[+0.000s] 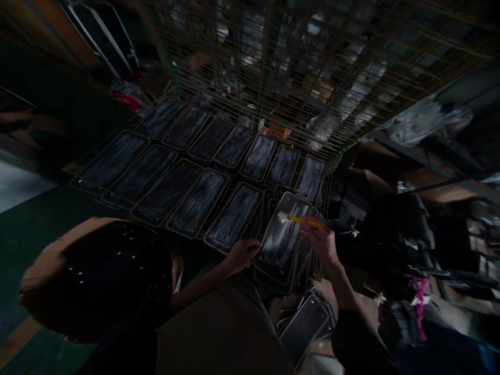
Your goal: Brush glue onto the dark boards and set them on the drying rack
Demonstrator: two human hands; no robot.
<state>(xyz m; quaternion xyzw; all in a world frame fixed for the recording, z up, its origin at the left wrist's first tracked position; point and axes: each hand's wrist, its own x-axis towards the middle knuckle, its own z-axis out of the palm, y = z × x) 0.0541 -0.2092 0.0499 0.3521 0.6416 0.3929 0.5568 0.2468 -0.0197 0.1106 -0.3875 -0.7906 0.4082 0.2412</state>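
Observation:
My right hand (321, 240) is closed around the yellow handle of a brush (299, 219). Its pale bristles touch the upper part of a dark rectangular panel (269, 259) with rounded corners and a light rim. Whitish streaks run lengthwise over that panel. At the panel's left edge, my left hand (242, 255) pinches the rim between thumb and fingers. More dark panels lie beneath it in a stack. To the left and behind, similar panels (197, 200) are laid out in two rows, many with whitish streaks.
A wire mesh cage (273, 67) rises behind the rows, with plastic-wrapped items beyond it. Left of my body stands a round box (58, 255) with a dark, dotted covering. More panels (307, 325) are piled low on the right, near shelves with dark goods (410, 224).

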